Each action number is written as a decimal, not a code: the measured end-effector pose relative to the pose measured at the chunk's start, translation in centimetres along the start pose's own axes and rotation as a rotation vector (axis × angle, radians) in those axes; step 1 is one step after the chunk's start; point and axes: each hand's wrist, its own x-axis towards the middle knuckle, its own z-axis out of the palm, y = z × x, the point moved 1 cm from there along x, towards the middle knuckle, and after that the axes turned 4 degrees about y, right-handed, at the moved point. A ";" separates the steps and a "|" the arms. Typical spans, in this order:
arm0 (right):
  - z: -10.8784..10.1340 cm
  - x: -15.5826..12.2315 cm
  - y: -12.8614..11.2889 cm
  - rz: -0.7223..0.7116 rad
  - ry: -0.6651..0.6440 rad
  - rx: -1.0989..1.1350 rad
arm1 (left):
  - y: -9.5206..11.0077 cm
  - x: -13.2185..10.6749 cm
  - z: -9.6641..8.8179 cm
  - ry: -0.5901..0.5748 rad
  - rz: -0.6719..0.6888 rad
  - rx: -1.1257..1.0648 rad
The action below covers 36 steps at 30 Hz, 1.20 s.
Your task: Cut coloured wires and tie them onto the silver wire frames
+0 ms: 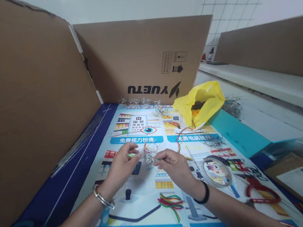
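Above the printed poster, my left hand (126, 161) has its thumb and fingers apart, with nothing visible between them. My right hand (173, 166) is closed in a pinch; a bit of thin green cord (158, 160) shows at its fingertips. Between the two hands sits a small tangle of thin silvery wire (149, 155), with red and yellow cord at its top. It lies close to the right fingertips, but I cannot tell whether they touch it. Nearer to me, a bundle of red, yellow and green cords (171, 202) rests on the poster.
A yellow bag (216, 95) stands open at the back right, beside a teal box (244, 136). A roll of clear tape (217, 172) and red-handled scissors (263, 193) lie at right. Cardboard panels (138, 55) wall the left and back. More wire (141, 101) lines the back.
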 end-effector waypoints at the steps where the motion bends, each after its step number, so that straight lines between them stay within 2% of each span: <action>1: 0.0 -0.1 0.0 -0.006 0.010 -0.008 | 0.4 -0.4 0.0 0.054 0.026 0.064; 2: 0.0 -0.2 0.0 -0.012 0.019 -0.019 | 0.9 -0.7 0.0 0.072 0.036 0.095; 5: 0.0 -0.4 -0.2 -0.033 0.018 -0.054 | 1.8 -1.9 1.0 -0.085 -0.073 -0.003; 8: 0.2 -0.7 -0.4 -0.074 -0.009 -0.081 | 2.2 -2.7 2.1 -0.152 -0.179 -0.086; 14: 0.5 -1.0 -0.5 -0.205 -0.012 -0.168 | 1.4 -2.7 3.1 -0.077 -0.296 -0.131; 19: 0.5 -1.3 -0.6 -0.293 -0.054 -0.209 | 0.6 -2.4 3.4 -0.032 -0.329 -0.155; 30: 0.4 -1.8 -1.5 -0.218 -0.151 -0.148 | 0.8 -2.5 4.0 0.011 -0.345 -0.192; 36: 0.3 -1.9 -1.9 -0.121 -0.177 -0.087 | 0.6 -2.3 3.8 0.017 -0.302 -0.064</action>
